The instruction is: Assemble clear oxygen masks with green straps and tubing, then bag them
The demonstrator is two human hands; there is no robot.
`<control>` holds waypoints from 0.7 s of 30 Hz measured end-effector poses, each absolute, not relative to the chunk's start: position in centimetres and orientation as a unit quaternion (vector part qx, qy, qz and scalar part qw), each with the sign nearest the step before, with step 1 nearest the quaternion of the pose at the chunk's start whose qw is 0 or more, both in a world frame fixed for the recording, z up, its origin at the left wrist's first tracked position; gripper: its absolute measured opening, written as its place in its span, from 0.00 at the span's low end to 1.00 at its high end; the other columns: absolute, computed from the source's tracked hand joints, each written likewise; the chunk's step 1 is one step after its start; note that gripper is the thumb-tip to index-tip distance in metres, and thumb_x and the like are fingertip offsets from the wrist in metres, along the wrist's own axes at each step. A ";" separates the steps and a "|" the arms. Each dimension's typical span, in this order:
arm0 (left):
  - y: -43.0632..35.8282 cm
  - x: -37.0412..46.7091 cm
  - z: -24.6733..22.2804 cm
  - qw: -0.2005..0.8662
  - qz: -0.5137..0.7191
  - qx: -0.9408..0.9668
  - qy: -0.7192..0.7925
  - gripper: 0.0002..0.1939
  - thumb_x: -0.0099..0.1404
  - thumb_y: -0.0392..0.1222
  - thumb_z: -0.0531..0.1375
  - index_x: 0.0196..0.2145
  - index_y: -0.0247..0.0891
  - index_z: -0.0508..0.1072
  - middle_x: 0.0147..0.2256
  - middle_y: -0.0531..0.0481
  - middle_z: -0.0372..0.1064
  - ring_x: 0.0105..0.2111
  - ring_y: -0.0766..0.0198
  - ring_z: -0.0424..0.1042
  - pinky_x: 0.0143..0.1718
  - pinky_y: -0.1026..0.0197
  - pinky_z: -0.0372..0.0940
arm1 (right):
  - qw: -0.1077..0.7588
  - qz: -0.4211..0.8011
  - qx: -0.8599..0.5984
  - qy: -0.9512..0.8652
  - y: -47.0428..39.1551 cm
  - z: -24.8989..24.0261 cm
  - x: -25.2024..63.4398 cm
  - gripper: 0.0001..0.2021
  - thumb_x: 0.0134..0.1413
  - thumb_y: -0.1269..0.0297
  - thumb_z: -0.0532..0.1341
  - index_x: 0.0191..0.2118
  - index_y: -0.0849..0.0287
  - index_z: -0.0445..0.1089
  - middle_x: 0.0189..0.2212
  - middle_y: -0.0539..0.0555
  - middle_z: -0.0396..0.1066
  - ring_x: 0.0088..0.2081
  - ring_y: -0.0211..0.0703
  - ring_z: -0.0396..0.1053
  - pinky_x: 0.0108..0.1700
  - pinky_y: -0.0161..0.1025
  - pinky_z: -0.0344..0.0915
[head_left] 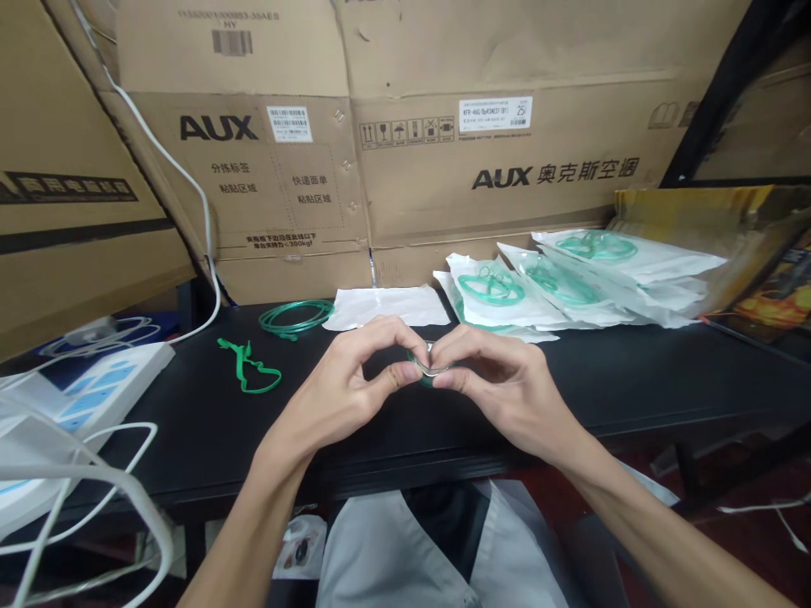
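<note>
My left hand and my right hand meet above the black table, thumbs and forefingers pinched on a small greenish clear piece with a shiny metal strip. It looks like the nose part of an oxygen mask, mostly hidden by my fingers. Left of my hands lies a green elastic strap, loosely looped. Behind it rests a coil of green tubing. A flat white pouch lies just beyond my hands.
Several white and clear packets holding green tubing are piled at the back right. Cardboard sheets stand behind the black table. White cables and a white box crowd the left side.
</note>
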State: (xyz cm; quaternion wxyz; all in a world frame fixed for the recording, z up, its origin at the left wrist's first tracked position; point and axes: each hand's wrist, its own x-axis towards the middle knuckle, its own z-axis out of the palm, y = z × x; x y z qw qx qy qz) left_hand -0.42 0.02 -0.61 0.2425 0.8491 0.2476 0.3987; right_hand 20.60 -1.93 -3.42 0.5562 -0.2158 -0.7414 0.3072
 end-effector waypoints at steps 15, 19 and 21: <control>0.7 -0.3 -1.2 0.276 0.380 0.827 0.309 0.08 0.73 0.46 0.60 0.40 0.39 0.73 0.38 0.52 0.72 0.39 0.61 0.68 0.43 0.60 0.61 | 0.497 0.336 -0.330 -0.729 -1.2 -2.9 21.4 0.12 0.63 0.56 0.66 0.49 0.52 0.74 0.43 0.54 0.75 0.48 0.48 0.72 0.53 0.45 0.69; 1.2 -1.0 -1.5 0.297 0.384 0.810 0.329 0.08 0.72 0.45 0.60 0.37 0.38 0.72 0.36 0.52 0.71 0.38 0.61 0.69 0.44 0.60 0.62 | 0.568 0.229 -0.311 -0.727 -4.5 -0.3 21.8 0.38 0.57 0.52 0.70 0.69 0.38 0.56 0.62 0.53 0.66 0.65 0.54 0.62 0.66 0.54 0.62; 1.5 -1.1 -1.6 0.306 0.379 0.806 0.336 0.07 0.72 0.44 0.60 0.38 0.37 0.72 0.37 0.51 0.72 0.39 0.61 0.71 0.45 0.60 0.63 | 0.611 0.193 -0.259 -0.723 -6.6 1.4 22.0 0.43 0.54 0.45 0.70 0.71 0.38 0.50 0.64 0.53 0.65 0.68 0.60 0.59 0.66 0.58 0.63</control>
